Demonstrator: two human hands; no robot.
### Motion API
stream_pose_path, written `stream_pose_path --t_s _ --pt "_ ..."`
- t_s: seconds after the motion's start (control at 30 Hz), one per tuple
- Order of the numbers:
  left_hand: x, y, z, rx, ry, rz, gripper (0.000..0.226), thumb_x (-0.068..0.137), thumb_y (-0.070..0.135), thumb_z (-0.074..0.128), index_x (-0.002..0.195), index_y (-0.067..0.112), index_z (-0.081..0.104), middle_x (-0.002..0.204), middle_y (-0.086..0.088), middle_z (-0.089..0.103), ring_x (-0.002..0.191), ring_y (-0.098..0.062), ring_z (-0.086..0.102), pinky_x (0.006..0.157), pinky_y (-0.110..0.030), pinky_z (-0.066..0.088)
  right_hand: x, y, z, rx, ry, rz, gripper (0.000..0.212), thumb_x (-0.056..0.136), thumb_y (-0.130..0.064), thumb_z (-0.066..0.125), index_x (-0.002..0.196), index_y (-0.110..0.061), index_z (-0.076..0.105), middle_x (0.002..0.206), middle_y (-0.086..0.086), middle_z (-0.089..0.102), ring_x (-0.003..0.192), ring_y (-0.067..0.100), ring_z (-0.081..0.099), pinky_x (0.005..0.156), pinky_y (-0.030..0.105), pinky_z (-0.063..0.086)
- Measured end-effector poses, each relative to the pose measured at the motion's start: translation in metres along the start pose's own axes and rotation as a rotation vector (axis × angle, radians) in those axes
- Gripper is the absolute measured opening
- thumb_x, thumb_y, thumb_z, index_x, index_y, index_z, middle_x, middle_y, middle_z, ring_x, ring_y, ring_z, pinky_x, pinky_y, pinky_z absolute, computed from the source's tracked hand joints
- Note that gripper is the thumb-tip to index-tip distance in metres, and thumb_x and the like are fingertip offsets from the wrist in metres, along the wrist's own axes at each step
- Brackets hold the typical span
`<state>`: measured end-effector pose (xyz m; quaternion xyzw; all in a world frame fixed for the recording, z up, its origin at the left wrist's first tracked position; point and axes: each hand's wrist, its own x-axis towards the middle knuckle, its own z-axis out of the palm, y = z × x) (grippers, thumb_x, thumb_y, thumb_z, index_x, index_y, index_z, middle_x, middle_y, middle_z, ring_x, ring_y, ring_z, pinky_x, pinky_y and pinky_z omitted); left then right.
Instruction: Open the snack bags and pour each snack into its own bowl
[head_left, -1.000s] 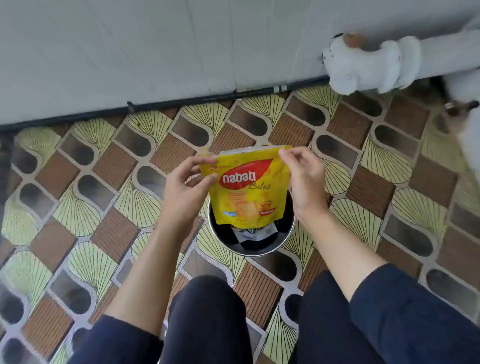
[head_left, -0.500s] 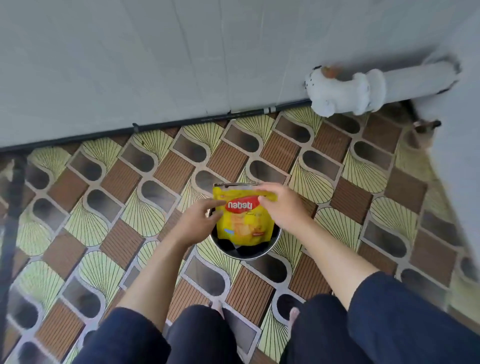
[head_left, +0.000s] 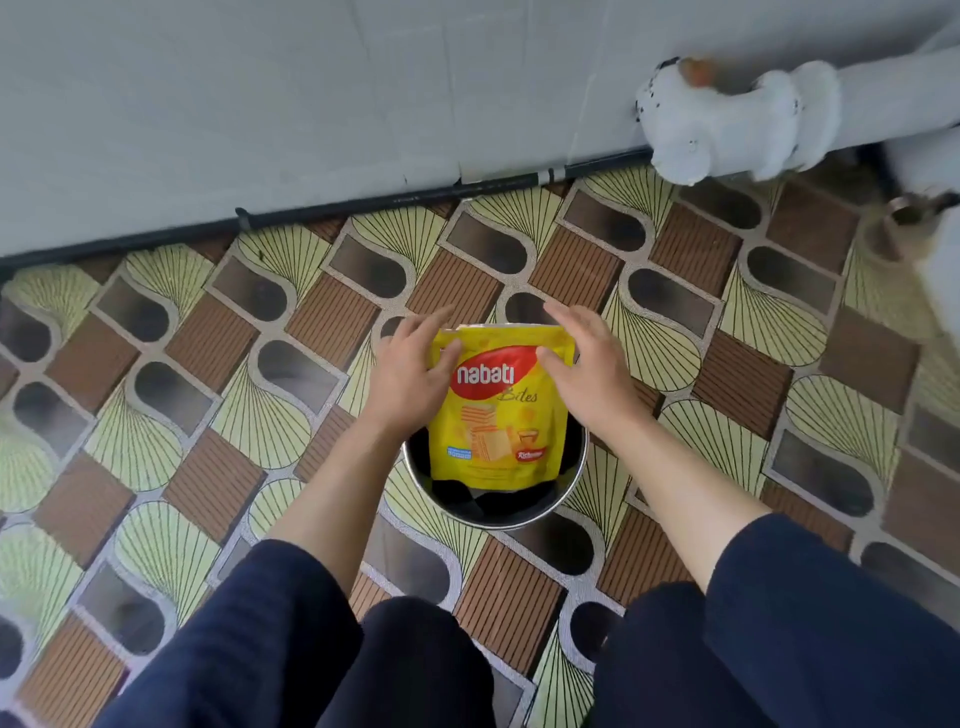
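The yellow snack bag (head_left: 496, 410) stands with its lower part inside the metal bowl (head_left: 569, 486) on the patterned floor (head_left: 208, 467), and its top edge leans away from the person. The left hand (head_left: 410, 376) has its fingers spread; only its thumb lies on the upper left corner of the bag, and the other fingers reach past that corner without gripping. The right hand (head_left: 587, 371) is the same on the other side, with fingers apart and the thumb resting on the front near the upper right corner. So neither hand clamps the bag. It seems the bag is still sealed, so the step in hand is probably the opening. To do it well, I think each thumb and forefinger should pinch the seam just below the top edge, close together near the middle, and pull apart gently, so the 2 sides separate without spilling outside the bowl.
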<state>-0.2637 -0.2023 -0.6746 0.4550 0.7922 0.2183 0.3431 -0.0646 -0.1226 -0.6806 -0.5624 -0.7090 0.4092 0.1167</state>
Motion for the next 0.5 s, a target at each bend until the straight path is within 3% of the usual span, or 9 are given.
stream_pose_path --t_s 0.1,0.17,0.3,0.4,0.5 --pt "0.001 -0.008 0.007 0.107 0.068 -0.035 0.037 0.102 0.048 0.048 0.132 0.035 0.066 0.142 0.008 0.053 0.135 -0.025 0.039 0.110 -0.052 0.030 -0.004 0.012 0.011 -0.013 0.035 -0.039 0.040 0.094 -0.019 0.067 0.134 -0.026 0.064 0.141 0.003 0.051 0.133 0.025 0.043 0.111 0.031 0.031" --pt "-0.010 -0.014 0.008 0.151 0.104 -0.060 0.028 0.103 0.044 0.054 0.125 0.039 0.070 0.141 0.013 0.054 0.135 -0.021 0.037 0.097 -0.040 0.020 -0.014 0.016 0.017 -0.029 0.021 -0.057 0.043 0.092 -0.018 0.071 0.133 -0.028 0.065 0.136 0.003 0.051 0.128 0.022 0.043 0.107 0.026 0.030" --pt "-0.032 -0.029 0.004 0.225 0.089 -0.046 0.028 0.095 0.045 0.067 0.122 0.044 0.071 0.139 0.010 0.053 0.134 -0.019 0.040 0.091 -0.040 0.018 -0.032 0.017 0.023 0.004 0.020 -0.060 0.047 0.082 -0.011 0.080 0.124 -0.028 0.068 0.124 0.000 0.048 0.120 0.018 0.048 0.109 0.032 0.039" --pt "-0.043 -0.027 -0.007 0.223 0.047 -0.100 0.030 0.097 0.042 0.064 0.127 0.046 0.068 0.145 0.006 0.049 0.139 -0.021 0.038 0.097 -0.044 0.023 -0.045 0.006 0.016 0.016 -0.023 -0.059 0.050 0.082 -0.011 0.081 0.127 -0.028 0.067 0.136 0.003 0.045 0.130 0.019 0.045 0.112 0.034 0.037" --pt "-0.054 -0.004 -0.032 0.068 0.036 -0.072 0.032 0.099 0.040 0.063 0.130 0.040 0.067 0.142 0.002 0.052 0.137 -0.022 0.043 0.110 -0.051 0.033 -0.057 -0.023 -0.010 0.099 0.005 -0.040 0.052 0.088 -0.020 0.076 0.136 -0.029 0.060 0.142 0.001 0.046 0.131 0.011 0.041 0.110 0.028 0.034"
